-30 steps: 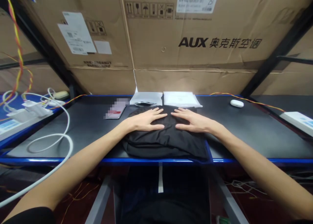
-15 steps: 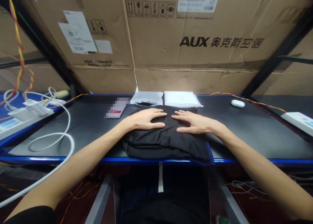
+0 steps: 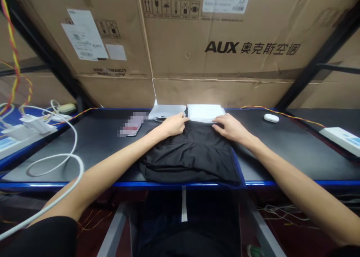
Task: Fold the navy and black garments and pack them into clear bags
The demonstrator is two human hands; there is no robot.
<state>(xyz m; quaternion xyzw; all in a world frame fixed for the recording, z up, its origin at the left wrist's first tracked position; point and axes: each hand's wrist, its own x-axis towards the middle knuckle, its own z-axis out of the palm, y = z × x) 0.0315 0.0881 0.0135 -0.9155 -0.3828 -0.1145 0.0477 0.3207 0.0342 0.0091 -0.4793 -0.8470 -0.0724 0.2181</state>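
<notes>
A folded black garment (image 3: 191,152) with a blue edge on its right lies at the table's front. Over its far left part is my left hand (image 3: 174,124), fingers curled in and tips beside the white packet (image 3: 205,112); anything inside them is hidden. My right hand (image 3: 232,127) is at the garment's far right corner, thumb and fingers apart, fingertips at the packet's near right edge. Whether they touch the packet or the cloth I cannot tell. Left of the packet lies a greyish-white pouch (image 3: 165,111), partly behind my left hand.
A phone (image 3: 135,127), partly blurred, lies left of the pouch. At the right are a white earbud case (image 3: 271,118) and a power strip (image 3: 341,141). A looping white cable (image 3: 80,167) crosses my left forearm. Large cardboard boxes (image 3: 180,62) stand behind the table (image 3: 281,152).
Both hands have moved from lying flat on the garment toward its far edge. The left fingers have curled in; the right hand has come up to the white packet's edge.
</notes>
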